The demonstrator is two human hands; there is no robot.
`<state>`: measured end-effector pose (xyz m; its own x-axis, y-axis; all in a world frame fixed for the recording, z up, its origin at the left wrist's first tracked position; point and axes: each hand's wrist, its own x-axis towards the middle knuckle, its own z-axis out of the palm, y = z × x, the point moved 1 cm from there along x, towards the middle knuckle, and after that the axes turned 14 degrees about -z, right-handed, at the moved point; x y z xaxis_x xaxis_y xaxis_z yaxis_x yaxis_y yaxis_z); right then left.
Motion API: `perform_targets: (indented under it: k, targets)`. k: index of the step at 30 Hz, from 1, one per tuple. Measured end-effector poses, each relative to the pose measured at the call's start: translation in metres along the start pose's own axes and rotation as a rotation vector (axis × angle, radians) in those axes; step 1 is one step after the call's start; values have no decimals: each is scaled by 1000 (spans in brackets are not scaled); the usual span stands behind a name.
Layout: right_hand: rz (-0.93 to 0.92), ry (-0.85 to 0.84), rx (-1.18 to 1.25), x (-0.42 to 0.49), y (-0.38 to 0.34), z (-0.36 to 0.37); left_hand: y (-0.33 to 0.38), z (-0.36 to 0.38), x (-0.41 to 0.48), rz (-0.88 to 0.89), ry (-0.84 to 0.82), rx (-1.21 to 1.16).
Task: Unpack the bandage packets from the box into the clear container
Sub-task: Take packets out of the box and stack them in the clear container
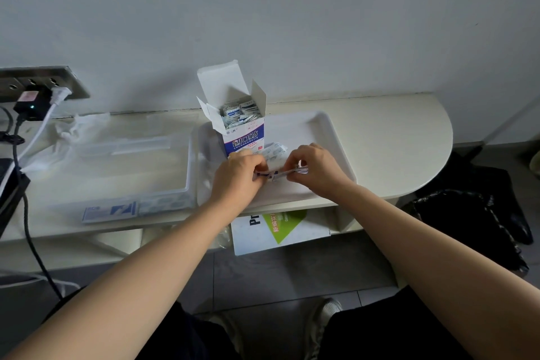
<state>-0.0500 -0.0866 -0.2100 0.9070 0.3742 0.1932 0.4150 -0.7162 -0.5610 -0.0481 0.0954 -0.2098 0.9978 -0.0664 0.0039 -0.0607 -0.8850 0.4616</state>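
An open white and blue bandage box (244,133) stands upright on a white tray (327,137), its flaps up and several packets showing inside. My left hand (238,177) and my right hand (317,168) pinch the two ends of a small stack of bandage packets (277,175) between them, just in front of the box. More loose packets (274,150) lie on the tray behind my fingers. The clear container (187,184) sits to the left of the tray, with several packets (140,209) lying along its near wall.
The cream table ends in a rounded edge (432,161) on the right. A crumpled clear plastic bag (76,128) lies at the back left, near a wall socket with plugs and cables (35,102). A book (280,228) sits on the shelf below.
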Motion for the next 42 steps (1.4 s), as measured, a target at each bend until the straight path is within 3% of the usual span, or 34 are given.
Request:
perform_targets:
  k: [5, 10, 16, 20, 31, 38, 42]
  targets:
    - [3, -32, 30, 0, -4, -4, 2, -2, 3, 23, -83, -182]
    - [38, -81, -18, -1, -8, 4, 9, 0, -5, 19, -259, -153]
    - [69, -78, -17, -13, -1, -2, 0, 2, -8, -27, -128, -131]
    - [167, -132, -17, -19, 8, -14, 1, 0, -8, -44, -148, -134]
    - [149, -106, 167, -17, -6, -10, 3, -1, -12, -21, -151, -105]
    - [52, -19, 293, 4, -49, -39, 6, -73, -9, 11, 23, -84]
    - [-36, 46, 390, 20, -87, -37, -17, -128, -13, -27, -88, -112]
